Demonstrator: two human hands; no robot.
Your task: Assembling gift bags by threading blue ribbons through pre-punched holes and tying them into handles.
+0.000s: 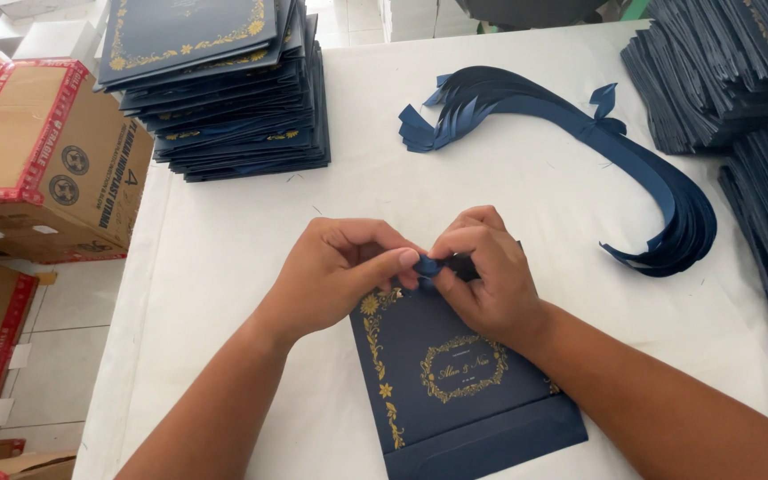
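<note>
Pinching a small navy ribbon [428,265] at frame centre, left hand [340,271] and right hand [489,280] fingers closed on it, above navy gold-printed card [455,373] on white tabletop [224,267].

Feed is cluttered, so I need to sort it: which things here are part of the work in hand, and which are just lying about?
In hand:
left hand and right hand, pinching a navy ribbon
navy gold-printed card under them
bundle of ribbon strips

Lying about:
stack of navy cards
right-side stacks
cardboard boxes
white table
</note>
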